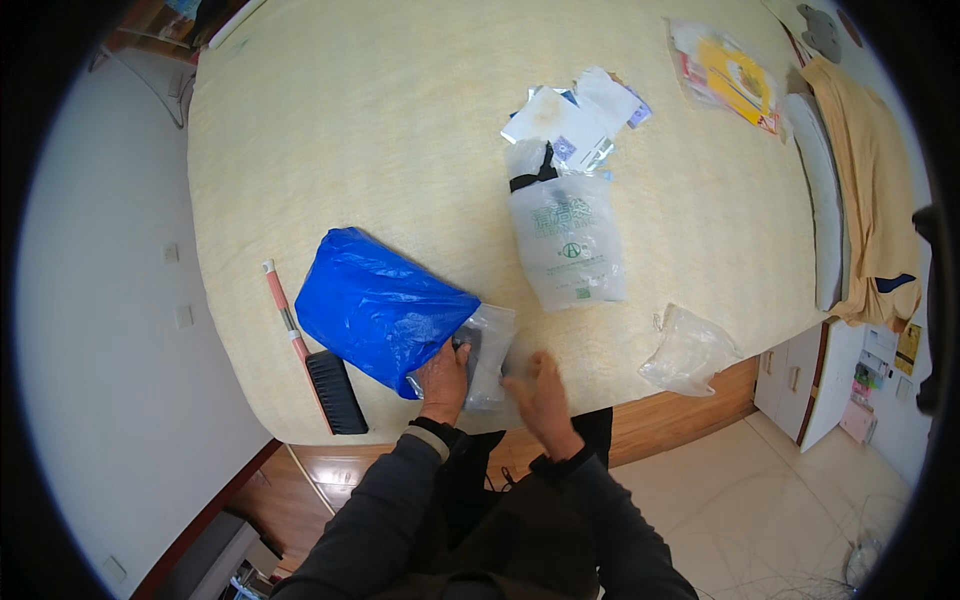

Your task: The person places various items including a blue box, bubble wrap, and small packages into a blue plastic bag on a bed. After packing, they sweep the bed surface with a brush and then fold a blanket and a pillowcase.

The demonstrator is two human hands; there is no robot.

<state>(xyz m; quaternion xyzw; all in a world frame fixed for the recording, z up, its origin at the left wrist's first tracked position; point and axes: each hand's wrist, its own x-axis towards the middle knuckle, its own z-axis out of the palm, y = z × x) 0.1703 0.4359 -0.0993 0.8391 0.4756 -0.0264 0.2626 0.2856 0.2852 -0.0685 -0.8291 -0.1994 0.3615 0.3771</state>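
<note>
My left hand point(445, 381) grips a clear plastic bag point(493, 352) near the front edge of the bed, its thumb over a dark item point(471, 343) inside or under the plastic. Against that hand lies a full blue plastic bag point(382, 300), its narrow end touching the clear one. What fills the blue bag is hidden. My right hand point(544, 401) is just right of the clear bag, blurred and with fingers bent. Something small and dark shows at its fingertips, too blurred to tell whether it is held.
A pink-handled brush point(336, 391) with black bristles lies left. Beyond my right hand are a white printed plastic bag point(570, 247) with a black strap, opened packaging point(559, 120) and a crumpled clear bag point(690, 352). Colourful packets point(731, 75) and folded bedding point(862, 187) lie farther right.
</note>
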